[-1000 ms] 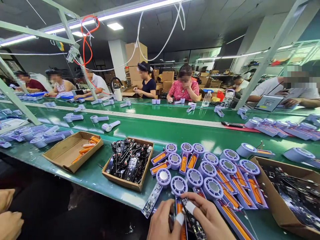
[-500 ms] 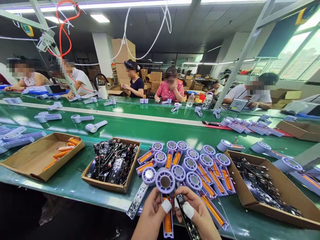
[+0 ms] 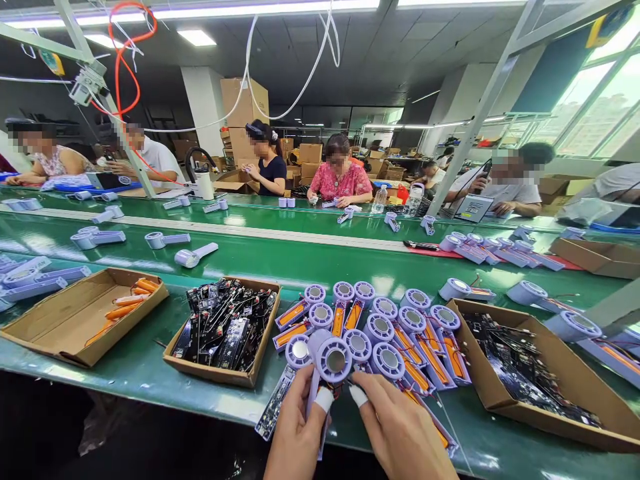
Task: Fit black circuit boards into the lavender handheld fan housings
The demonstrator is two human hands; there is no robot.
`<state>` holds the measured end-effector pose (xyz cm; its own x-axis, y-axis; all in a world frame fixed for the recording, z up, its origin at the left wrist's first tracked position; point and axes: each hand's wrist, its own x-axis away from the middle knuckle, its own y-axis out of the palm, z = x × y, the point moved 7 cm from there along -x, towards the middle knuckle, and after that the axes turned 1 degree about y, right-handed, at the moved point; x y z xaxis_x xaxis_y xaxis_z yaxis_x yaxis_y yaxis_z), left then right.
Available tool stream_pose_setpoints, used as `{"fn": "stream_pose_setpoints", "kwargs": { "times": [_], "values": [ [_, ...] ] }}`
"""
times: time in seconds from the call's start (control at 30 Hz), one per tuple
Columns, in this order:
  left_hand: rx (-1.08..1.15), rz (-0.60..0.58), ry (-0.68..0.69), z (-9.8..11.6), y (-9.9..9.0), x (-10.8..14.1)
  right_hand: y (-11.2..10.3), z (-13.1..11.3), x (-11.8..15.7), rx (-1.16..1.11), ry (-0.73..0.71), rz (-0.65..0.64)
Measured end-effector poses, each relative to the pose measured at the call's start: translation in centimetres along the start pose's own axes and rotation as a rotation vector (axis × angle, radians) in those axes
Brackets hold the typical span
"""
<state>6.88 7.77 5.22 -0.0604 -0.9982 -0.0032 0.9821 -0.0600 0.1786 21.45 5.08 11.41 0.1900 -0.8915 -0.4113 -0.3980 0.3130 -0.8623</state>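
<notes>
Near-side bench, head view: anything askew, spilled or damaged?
No spill or clear damage. Two oddities: circuit boards lie jumbled in the middle carton, with a thin lead poking out past its left side; and among the orange cells in the left carton, one pale cell stands out, maybe just glare.

You have pale purple fan housings (image 3: 389, 361) with silver discs, orange batteries (image 3: 410, 365) inside, and a glossy green conveyor (image 3: 280, 257) beyond your white-tipped thumbs.
</notes>
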Motion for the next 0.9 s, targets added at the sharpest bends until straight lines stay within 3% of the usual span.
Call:
{"fn": "stream_pose_setpoints", "kwargs": {
  "times": [0.13,0.27,0.33,0.43,0.53,0.63,0.77,0.9],
  "values": [
    [0.058,-0.046,-0.12,0.4,0.1,-0.2,-0.2,-1.6,-0.3,0.235,-0.197,-0.222],
    [0.053,-0.09,-0.201,-0.5,0.1,0.0,-0.8,-3.1,-0.5,0.213,-0.331,-0.458],
    [0.06,-0.134,-0.229,-1.2,0.3,0.1,-0.9,-3.3,-0.7,0.068,-0.278,-0.533],
    [0.137,-0.165,-0.228,-1.7,0.5,0.2,0.4,-2.9,-0.6,-0.408,-0.014,-0.578],
    [0.303,-0.203,-0.246,-1.8,0.8,0.7,2.8,-2.3,0.4,-0.931,0.282,-0.486],
    [0.37,-0.218,-0.29,-1.5,0.9,1.2,5.0,-1.8,1.8,-1.233,0.517,-0.304],
    [0.255,-0.152,-0.17,0.0,0.9,1.3,6.1,-1.0,3.0,-1.328,0.71,-0.077],
    [0.152,-0.047,-0.161,-0.2,1.1,1.3,6.5,-0.5,3.2,-1.37,0.724,-0.017]
  ]
}}
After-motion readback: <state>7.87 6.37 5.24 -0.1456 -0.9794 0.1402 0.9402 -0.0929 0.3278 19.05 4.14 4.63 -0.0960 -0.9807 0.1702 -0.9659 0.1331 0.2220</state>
